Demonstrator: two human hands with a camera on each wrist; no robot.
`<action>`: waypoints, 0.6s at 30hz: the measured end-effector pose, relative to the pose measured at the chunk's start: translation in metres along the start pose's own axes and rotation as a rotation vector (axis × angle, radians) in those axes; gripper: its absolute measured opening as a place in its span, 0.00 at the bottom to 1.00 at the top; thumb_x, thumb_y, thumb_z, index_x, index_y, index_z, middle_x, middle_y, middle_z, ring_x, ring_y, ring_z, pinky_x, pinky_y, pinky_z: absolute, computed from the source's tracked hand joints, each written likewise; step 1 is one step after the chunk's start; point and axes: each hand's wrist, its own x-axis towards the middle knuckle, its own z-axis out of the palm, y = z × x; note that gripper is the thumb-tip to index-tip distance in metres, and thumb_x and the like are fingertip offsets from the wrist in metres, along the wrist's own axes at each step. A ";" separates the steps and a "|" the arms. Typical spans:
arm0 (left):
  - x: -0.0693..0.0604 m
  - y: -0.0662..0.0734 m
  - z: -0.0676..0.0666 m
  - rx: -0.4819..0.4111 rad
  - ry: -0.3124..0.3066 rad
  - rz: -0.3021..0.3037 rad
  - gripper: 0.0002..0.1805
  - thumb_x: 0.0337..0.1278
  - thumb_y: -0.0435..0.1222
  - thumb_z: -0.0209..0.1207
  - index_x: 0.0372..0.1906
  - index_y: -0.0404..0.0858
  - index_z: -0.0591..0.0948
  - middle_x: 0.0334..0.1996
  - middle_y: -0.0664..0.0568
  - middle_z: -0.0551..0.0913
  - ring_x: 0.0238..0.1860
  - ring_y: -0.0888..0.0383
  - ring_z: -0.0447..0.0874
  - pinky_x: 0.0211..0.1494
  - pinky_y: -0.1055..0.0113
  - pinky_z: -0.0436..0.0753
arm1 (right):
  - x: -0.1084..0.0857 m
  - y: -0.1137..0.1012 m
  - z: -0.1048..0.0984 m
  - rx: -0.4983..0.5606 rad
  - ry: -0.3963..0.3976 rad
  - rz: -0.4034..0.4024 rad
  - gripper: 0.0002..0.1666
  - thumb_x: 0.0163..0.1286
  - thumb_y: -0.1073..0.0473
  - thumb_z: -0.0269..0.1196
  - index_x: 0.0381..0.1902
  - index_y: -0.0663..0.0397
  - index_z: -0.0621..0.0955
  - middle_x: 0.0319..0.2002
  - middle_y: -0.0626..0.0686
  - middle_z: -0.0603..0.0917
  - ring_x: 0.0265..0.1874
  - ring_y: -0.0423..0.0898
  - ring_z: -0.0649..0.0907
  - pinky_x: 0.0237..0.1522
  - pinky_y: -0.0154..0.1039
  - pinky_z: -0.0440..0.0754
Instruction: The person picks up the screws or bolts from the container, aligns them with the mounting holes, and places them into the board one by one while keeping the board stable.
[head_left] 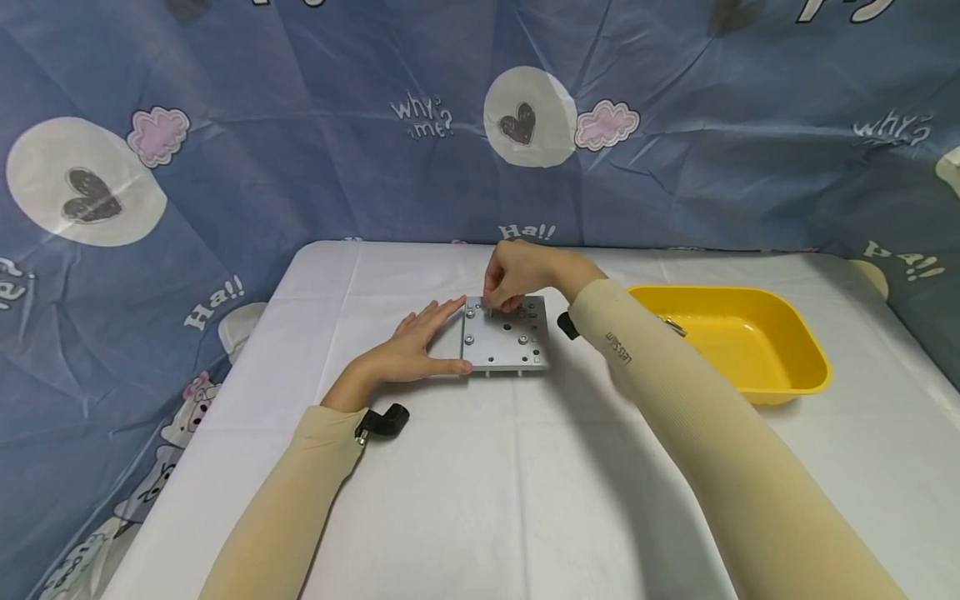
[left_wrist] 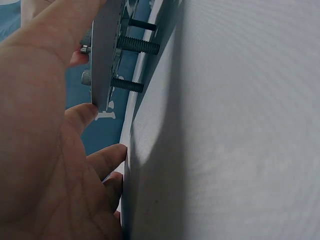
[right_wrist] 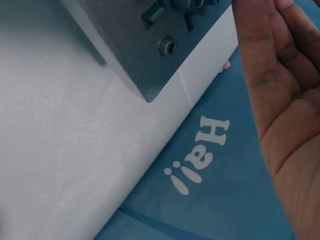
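A square grey metal plate (head_left: 507, 353) with holes and several socket-head screws lies on the white cloth. Threaded screw ends (left_wrist: 139, 45) stick out below the plate (left_wrist: 104, 60) in the left wrist view. My left hand (head_left: 411, 352) touches the plate's left side with thumb and index finger, its fingers spread. Over the plate's upper left part, my right hand (head_left: 521, 271) pinches a small metal part (head_left: 490, 312), mostly hidden by the fingers. The right wrist view shows my right palm (right_wrist: 295, 115) beside the plate corner with a seated screw (right_wrist: 168, 47); its fingertips are out of frame.
A yellow tray (head_left: 783, 390) stands to the right, partly behind my right sleeve, with a small metal piece (head_left: 675, 327) at its left end. A blue printed cloth (head_left: 420, 183) hangs behind the table and down its left side.
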 end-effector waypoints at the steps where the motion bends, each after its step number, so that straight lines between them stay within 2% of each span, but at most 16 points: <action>1: 0.000 0.000 0.000 0.001 0.000 0.000 0.63 0.60 0.65 0.71 0.89 0.62 0.44 0.90 0.53 0.45 0.91 0.46 0.32 0.90 0.39 0.30 | 0.000 0.000 0.000 -0.003 -0.001 -0.001 0.06 0.72 0.61 0.71 0.37 0.58 0.91 0.29 0.50 0.90 0.30 0.42 0.87 0.42 0.37 0.89; 11: 0.001 0.001 -0.002 0.005 -0.006 -0.001 0.62 0.60 0.65 0.70 0.89 0.62 0.44 0.90 0.54 0.45 0.91 0.46 0.32 0.90 0.39 0.30 | -0.002 -0.002 -0.002 0.004 -0.001 0.009 0.06 0.73 0.61 0.70 0.37 0.59 0.91 0.29 0.50 0.90 0.30 0.42 0.87 0.41 0.37 0.89; 18: 0.001 0.000 -0.003 0.001 -0.007 -0.002 0.62 0.60 0.65 0.71 0.89 0.62 0.44 0.90 0.53 0.45 0.91 0.46 0.32 0.90 0.39 0.30 | -0.003 0.000 -0.003 0.001 0.004 0.005 0.06 0.72 0.61 0.71 0.37 0.59 0.91 0.30 0.51 0.91 0.31 0.42 0.88 0.44 0.40 0.90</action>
